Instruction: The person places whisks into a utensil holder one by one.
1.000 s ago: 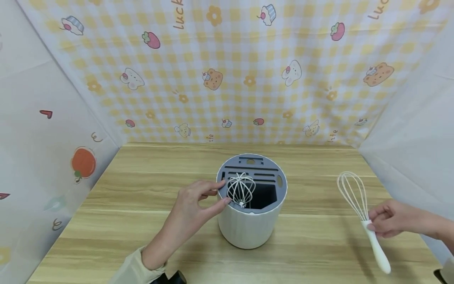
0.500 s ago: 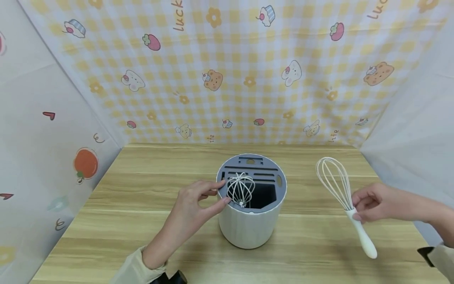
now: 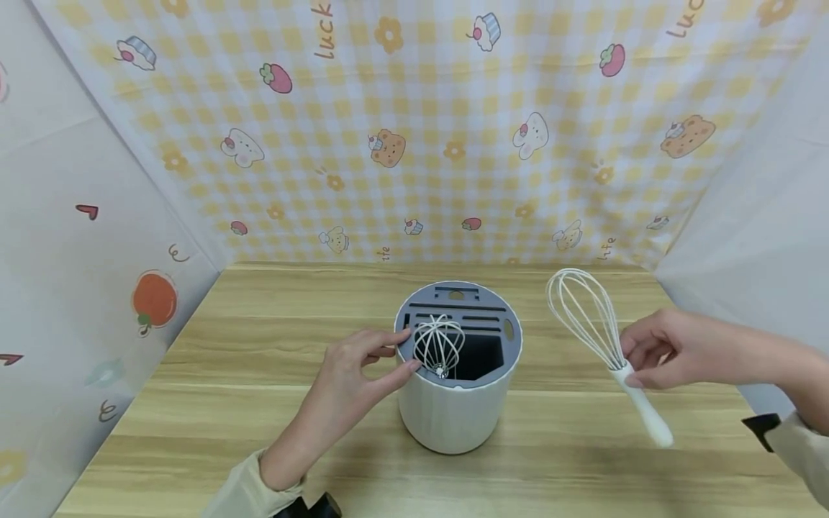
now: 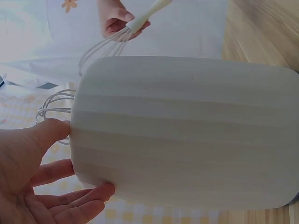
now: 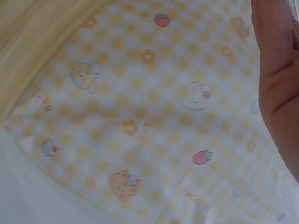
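Observation:
A ribbed white utensil holder [image 3: 453, 417] with a slotted grey lid stands upright in the head view. One whisk [image 3: 440, 346] sits in its large opening, wire head up, handle hidden inside. My left hand [image 3: 356, 370] touches the holder's left rim with thumb and fingers spread apart; in the left wrist view its fingertips [image 4: 106, 189] rest against the rim and side. To the right, my right hand [image 3: 676, 351] pinches a second whisk [image 3: 648, 414] at the top of its white handle, wires pointing up and left, above the table. The right wrist view shows only part of that hand [image 5: 280, 70].
The wood-grain table [image 3: 291, 302] meets a yellow checked cloth [image 3: 453, 180] at the back. White sheets [image 3: 764, 237] close off both sides. Beside the big opening, the holder's lid [image 3: 421, 295] has several narrow slots.
My right hand has moved left and away from me with the whisk, bringing it nearer the holder. The left hand, the holder and the whisk in it have stayed put.

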{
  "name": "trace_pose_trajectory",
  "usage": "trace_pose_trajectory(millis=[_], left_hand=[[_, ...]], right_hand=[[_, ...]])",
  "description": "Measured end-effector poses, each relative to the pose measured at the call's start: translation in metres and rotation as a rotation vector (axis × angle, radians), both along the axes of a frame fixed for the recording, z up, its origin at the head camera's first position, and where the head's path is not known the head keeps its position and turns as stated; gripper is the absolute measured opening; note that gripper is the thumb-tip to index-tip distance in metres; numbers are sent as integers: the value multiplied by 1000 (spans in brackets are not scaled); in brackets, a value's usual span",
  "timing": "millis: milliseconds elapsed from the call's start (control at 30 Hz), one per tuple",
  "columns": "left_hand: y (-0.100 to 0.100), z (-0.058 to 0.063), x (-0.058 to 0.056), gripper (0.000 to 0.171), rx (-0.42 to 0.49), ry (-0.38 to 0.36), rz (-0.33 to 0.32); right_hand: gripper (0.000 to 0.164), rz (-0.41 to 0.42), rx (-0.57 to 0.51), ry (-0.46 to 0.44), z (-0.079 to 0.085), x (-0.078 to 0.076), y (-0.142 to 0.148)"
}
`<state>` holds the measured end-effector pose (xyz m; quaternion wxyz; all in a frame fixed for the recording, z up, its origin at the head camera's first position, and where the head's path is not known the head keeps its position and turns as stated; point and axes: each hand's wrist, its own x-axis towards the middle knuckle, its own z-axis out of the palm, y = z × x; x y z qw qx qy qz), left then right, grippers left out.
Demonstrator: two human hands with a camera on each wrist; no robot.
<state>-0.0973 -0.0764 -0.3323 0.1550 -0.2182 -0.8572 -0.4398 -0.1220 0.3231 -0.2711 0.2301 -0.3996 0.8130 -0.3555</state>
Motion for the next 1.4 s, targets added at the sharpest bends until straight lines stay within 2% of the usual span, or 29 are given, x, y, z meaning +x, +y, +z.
trace_pose_trajectory(millis=[267, 467, 567, 833, 1100, 1400], left_hand=[[-1, 1, 1, 36, 2, 0, -4], [0, 0, 2, 37, 5, -16, -17], [0, -1, 3, 36, 11, -16, -22], [0, 0, 3, 37, 19, 11, -28], [-3, 2, 3, 37, 18, 4, -36], [-4, 2, 3, 37, 19, 12, -50]], right_hand=[[16, 25, 53, 106, 27, 0, -36], [14, 32, 88, 131, 46, -1, -62], [12, 36, 106, 137, 55, -3, -75], [6, 85, 122, 228, 76, -13, -100], [3, 133, 108, 212, 89, -29, -124], [7, 112, 124, 183, 96, -42, -146]])
